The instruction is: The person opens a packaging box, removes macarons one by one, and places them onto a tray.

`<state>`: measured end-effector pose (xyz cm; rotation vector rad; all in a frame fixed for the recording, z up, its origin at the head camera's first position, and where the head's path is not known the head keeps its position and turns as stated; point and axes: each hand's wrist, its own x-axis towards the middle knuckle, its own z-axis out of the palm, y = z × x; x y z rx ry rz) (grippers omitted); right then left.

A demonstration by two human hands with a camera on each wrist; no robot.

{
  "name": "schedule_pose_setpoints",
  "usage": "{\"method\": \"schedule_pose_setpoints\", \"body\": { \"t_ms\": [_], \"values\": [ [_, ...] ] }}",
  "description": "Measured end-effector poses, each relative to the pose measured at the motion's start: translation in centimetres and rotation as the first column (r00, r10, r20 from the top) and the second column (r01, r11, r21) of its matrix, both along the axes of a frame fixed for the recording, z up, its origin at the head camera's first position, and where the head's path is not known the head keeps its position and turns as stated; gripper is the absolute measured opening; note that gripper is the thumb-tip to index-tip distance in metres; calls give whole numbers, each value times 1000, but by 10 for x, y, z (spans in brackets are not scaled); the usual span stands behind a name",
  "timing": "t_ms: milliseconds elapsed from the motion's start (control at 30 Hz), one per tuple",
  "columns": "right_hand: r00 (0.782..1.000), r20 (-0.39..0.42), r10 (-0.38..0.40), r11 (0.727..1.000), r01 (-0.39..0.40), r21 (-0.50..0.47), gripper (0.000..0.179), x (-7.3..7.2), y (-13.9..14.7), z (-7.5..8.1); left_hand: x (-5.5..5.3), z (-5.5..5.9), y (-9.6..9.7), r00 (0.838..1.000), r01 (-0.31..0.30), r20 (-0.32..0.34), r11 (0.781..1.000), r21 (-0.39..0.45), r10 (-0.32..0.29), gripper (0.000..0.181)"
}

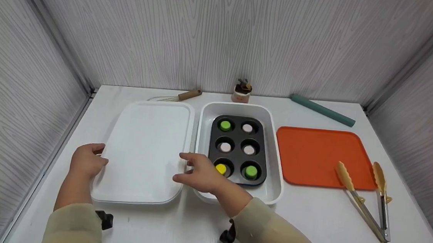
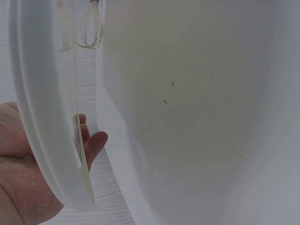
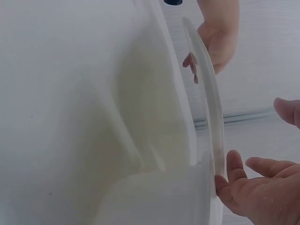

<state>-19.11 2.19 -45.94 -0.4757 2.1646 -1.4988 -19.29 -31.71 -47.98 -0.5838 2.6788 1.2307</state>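
A flat white lid (image 1: 144, 150) with rounded corners lies at the left, between the two hands. My left hand (image 1: 85, 160) is at its left edge, thumb and fingertips parted right at the rim. In the left wrist view, the pale rim (image 2: 40, 103) passes in front of the palm. At the opposite edge is my right hand (image 1: 200, 174), thumb held apart from the fingers. The right wrist view has its fingertips (image 3: 222, 185) against the lid's edge, the fingers loosely extended. Beside the lid, partly behind my right hand, stands a white rectangular container (image 1: 276, 180).
A dark muffin tin (image 1: 237, 138) holding green, pink and yellow pieces sits inside the container. To the right are an orange tray (image 1: 310, 156) and tongs (image 1: 366, 210) overlapping it. Along the back lie a whisk (image 1: 189, 94), a small decorated cup (image 1: 241, 94) and a green rolling pin (image 1: 321, 110).
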Motion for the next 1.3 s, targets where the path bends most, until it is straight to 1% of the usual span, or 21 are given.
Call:
{"method": "schedule_pose_setpoints", "body": {
  "t_ms": [133, 233, 433, 567, 667, 867, 1000, 1133, 1300],
  "values": [
    [1000, 4, -18, 1000, 17, 18, 76, 3, -9, 1, 2, -2, -3, 1000, 1, 7, 1000, 3, -1, 60],
    [999, 1, -38, 998, 38, 54, 75, 6, -16, 2, 3, -4, -5, 1000, -3, 17, 1000, 9, 3, 60],
    [998, -11, -54, 989, 55, 134, 73, 12, -25, 3, 4, -8, -5, 1000, -8, 26, 1000, -13, 9, 59],
    [998, 6, -59, 983, 57, 175, 73, 15, -29, 4, 4, -12, -6, 999, -10, 34, 999, -32, 11, 58],
    [996, 35, -78, 981, 70, 183, 74, 16, -31, 4, 3, -15, -6, 999, -8, 50, 999, -32, 10, 58],
    [991, 65, -114, 977, 100, 191, 75, 15, -36, 4, 2, -19, -7, 998, -1, 60, 1000, -23, 3, 57],
    [987, 88, -134, 973, 114, 198, 76, 13, -43, 5, 2, -21, -8, 998, 0, 57, 999, -32, 2, 58],
    [982, 120, -148, 969, 120, 215, 77, 10, -50, 7, 2, -24, -10, 998, -14, 57, 999, -36, 16, 57],
    [973, 150, -176, 965, 140, 223, 78, 8, -55, 3, 2, -27, -10, 999, -11, 48, 998, -59, 14, 55]
  ]
}}
